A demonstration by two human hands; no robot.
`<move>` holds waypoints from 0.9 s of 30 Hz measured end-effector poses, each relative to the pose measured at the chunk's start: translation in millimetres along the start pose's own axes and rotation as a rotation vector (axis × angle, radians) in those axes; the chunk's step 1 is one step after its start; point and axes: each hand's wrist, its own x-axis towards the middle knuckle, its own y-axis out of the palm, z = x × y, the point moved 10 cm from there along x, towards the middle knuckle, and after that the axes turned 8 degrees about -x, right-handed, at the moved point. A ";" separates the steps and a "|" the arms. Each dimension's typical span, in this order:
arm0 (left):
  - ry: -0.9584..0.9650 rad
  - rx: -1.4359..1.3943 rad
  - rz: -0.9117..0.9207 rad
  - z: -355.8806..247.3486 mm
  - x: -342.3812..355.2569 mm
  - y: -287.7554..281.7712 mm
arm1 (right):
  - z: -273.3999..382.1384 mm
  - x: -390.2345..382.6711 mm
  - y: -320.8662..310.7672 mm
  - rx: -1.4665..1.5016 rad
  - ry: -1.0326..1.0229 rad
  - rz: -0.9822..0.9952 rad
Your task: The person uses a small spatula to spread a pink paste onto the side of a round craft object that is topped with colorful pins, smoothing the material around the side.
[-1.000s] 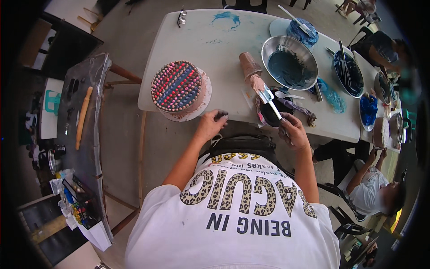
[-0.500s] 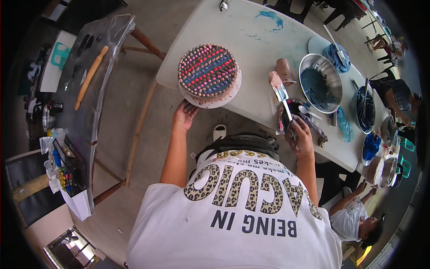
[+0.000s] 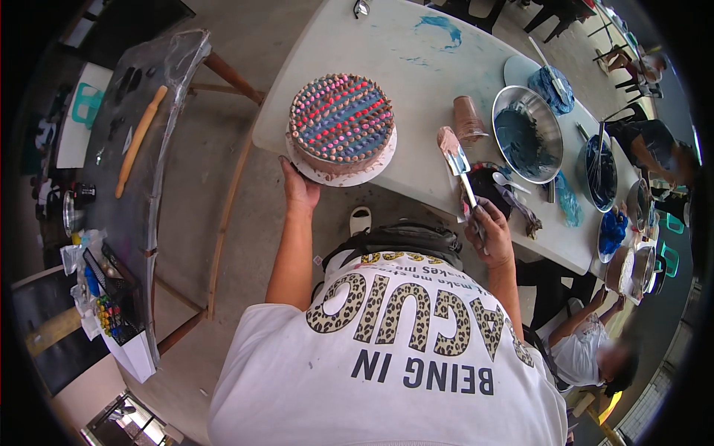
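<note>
A round cake with piped rows of pink, red, brown and dark blue dots sits on a white round cake board, at the table's near left corner. My left hand grips the near left rim of the board, thumb up along the edge and fingers mostly hidden beneath. Closed around the handle of a spatula is my right hand. Brownish-pink frosting coats the spatula's blade, which points away from me beside some stacked plastic cups with brown smears.
On the white table, a metal bowl holds dark blue frosting. A second bowl with a whisk, a stained cloth and a white spoon lie rightward. A rolling pin rests on the left table. Another person handles a cake.
My left hand has shifted its hold along the board's rim, its thumb now at the edge. Cake and board appear slightly further left. My right hand still holds the spatula.
</note>
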 end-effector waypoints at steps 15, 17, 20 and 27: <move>0.064 0.009 -0.014 9.7 6.1 13.9 | 4.1 -11.2 2.1 -0.186 -0.038 0.019; 0.027 -0.041 0.004 5.7 14.2 5.4 | 5.0 -0.4 3.0 -0.259 -0.102 0.016; 0.000 -0.104 0.189 -7.9 18.6 4.3 | 12.2 10.1 14.7 -0.368 -0.136 0.037; 0.044 -0.067 0.253 -32.7 -19.1 36.0 | 39.8 19.8 53.1 -0.613 -0.151 0.160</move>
